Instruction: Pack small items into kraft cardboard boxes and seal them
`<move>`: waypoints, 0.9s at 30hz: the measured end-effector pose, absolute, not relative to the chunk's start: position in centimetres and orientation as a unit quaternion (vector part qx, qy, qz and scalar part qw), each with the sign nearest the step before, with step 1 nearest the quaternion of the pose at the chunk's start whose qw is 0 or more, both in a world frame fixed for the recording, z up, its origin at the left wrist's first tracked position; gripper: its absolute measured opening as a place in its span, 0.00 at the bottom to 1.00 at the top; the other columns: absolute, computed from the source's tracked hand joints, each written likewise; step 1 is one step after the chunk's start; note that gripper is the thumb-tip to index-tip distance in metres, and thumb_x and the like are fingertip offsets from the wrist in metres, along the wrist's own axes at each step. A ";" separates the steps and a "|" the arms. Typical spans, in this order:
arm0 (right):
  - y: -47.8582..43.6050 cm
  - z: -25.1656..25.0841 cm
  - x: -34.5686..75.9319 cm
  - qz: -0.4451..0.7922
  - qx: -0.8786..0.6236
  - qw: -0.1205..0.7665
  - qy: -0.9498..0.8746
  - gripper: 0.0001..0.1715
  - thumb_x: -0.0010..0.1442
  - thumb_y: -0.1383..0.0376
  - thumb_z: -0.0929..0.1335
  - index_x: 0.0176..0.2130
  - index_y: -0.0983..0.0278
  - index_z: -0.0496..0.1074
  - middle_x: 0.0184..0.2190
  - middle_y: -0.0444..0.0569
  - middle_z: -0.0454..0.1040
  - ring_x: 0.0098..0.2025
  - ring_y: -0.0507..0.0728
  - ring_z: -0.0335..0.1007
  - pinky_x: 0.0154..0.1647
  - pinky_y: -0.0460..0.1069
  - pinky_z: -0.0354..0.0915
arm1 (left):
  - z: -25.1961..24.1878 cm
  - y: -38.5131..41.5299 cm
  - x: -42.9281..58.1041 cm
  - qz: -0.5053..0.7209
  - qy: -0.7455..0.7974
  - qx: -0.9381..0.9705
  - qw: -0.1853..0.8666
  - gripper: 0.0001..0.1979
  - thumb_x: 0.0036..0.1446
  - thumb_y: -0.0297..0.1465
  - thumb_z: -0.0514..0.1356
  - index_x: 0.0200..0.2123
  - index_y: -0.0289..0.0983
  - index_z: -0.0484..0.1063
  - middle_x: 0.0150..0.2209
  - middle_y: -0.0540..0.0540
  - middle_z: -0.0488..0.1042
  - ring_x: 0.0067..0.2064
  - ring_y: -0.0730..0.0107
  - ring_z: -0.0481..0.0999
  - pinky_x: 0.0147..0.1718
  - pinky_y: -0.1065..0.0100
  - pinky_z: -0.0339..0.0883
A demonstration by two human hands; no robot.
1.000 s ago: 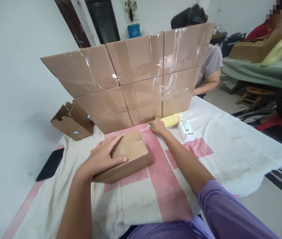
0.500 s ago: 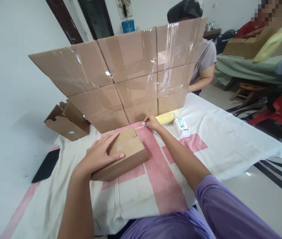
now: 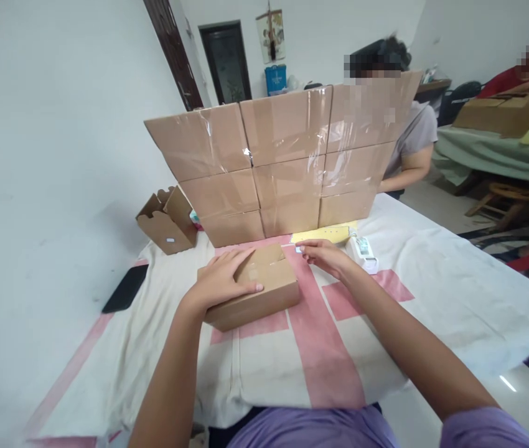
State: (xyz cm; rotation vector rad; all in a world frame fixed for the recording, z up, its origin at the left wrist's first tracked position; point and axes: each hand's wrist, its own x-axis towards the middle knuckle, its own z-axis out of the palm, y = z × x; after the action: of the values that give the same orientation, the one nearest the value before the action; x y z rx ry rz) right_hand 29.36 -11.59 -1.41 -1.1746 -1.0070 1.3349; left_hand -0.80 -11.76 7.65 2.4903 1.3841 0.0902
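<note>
Brown cardboard box [image 3: 257, 286], flat, closed, under left hand [image 3: 224, 281]

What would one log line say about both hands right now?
left hand: flat on cardboard box | right hand: pinching small white sticker beside box

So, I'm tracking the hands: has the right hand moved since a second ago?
Yes: the right hand has drawn back from the foot of the taped brown cardboard wall, toward the flat brown cardboard box.
</note>
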 end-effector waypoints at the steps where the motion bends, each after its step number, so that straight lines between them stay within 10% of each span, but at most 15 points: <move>1: -12.2 -1.7 29.5 0.579 -0.475 0.518 -0.414 0.21 0.43 0.61 0.80 0.37 0.68 0.80 0.26 0.45 0.73 0.26 0.49 0.64 0.28 0.45 0.60 | 7.7 -11.8 -0.8 0.033 0.480 0.864 0.147 0.45 0.51 0.62 0.58 0.69 0.56 0.53 0.71 0.52 0.57 0.69 0.39 0.57 0.63 0.44 0.57; 27: -13.4 -4.5 27.1 0.581 -0.454 0.568 -0.366 0.13 0.43 0.71 0.76 0.34 0.66 0.79 0.21 0.41 0.74 0.21 0.47 0.63 0.25 0.44 0.59 | 6.3 -11.0 -0.8 0.054 0.493 0.863 0.092 0.40 0.55 0.55 0.57 0.69 0.54 0.57 0.69 0.50 0.62 0.67 0.42 0.64 0.60 0.47 0.63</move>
State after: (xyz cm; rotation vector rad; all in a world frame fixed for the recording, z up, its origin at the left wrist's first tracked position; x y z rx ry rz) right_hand 27.15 -13.43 -4.54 -1.0658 -0.8598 1.3655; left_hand -0.83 -10.98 6.33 2.5631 1.4648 0.1596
